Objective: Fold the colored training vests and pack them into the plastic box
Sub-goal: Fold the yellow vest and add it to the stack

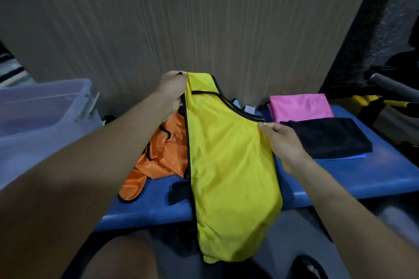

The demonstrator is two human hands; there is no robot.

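Hanging over the blue table, the yellow vest is being gripped at one shoulder strap by the left hand and pinched at its other edge by the right hand. Its slick fabric is likely slipping if either grip loosens, dropping onto the orange vest or the floor. The plastic box is waiting at left.

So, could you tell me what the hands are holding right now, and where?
Both hold the yellow vest: the left hand grips its top strap, the right hand pinches its right edge.
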